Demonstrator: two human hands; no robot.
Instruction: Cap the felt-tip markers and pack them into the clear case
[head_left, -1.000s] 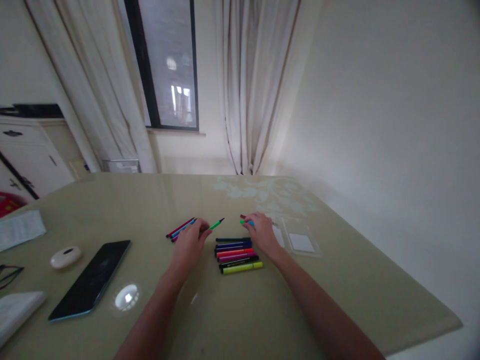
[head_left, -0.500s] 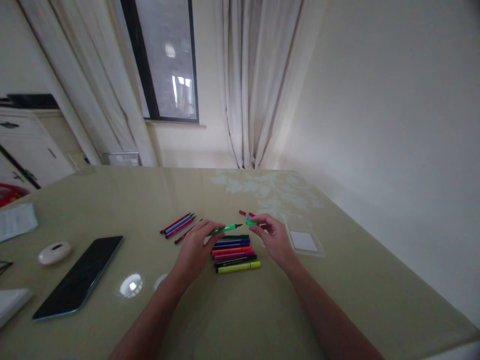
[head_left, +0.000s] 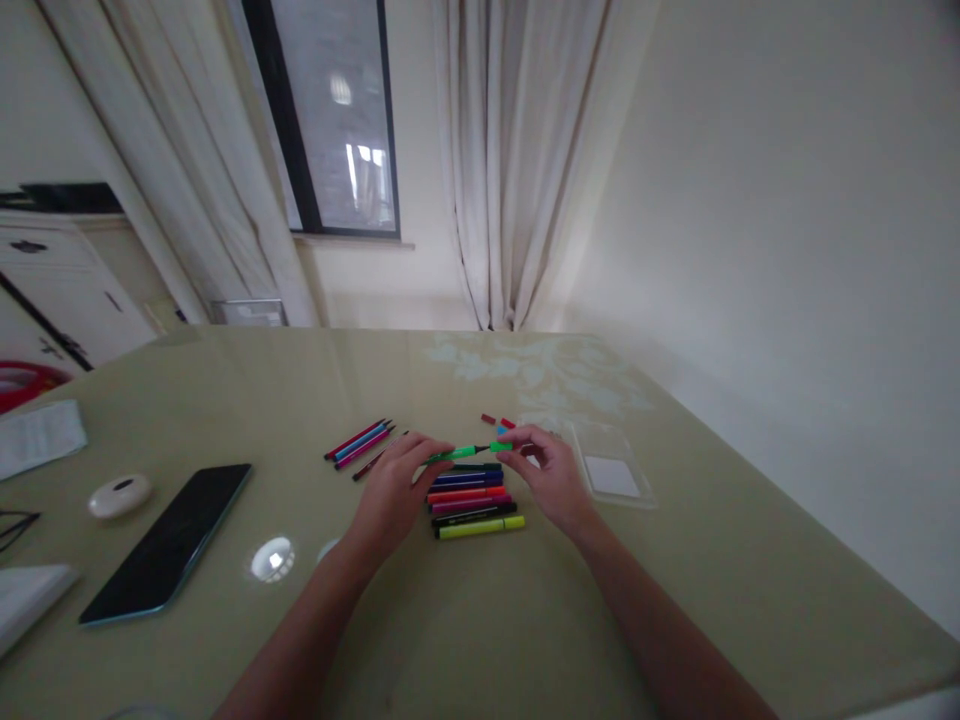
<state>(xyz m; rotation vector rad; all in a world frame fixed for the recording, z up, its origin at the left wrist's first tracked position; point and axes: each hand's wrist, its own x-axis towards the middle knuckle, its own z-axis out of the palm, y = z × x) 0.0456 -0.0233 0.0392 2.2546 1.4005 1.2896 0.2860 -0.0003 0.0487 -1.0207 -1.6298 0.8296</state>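
A green marker [head_left: 459, 453] is pinched in my left hand [head_left: 397, 490], its dark tip pointing right. My right hand [head_left: 547, 475] grips the green cap [head_left: 501, 447], whose open end meets the marker's tip. Below them lies a row of capped markers, among them an orange marker [head_left: 465, 494], a black marker [head_left: 474, 515] and a yellow-green marker [head_left: 480, 527]. Left of my left hand are several uncapped markers, including a blue marker [head_left: 365, 440] and a magenta marker [head_left: 364, 447]. A few loose caps, one of them a dark red cap [head_left: 487, 419], lie just beyond my right hand.
A clear plastic case [head_left: 615, 465] with a white insert lies right of my right hand. On the left of the table [head_left: 480, 640] are a dark tablet [head_left: 169, 545], a white rounded object [head_left: 120, 496] and some papers [head_left: 37, 440]. A wall borders the right side.
The cap and the marker tip have come together, where a small gap stood between them before. The view has shifted slightly.
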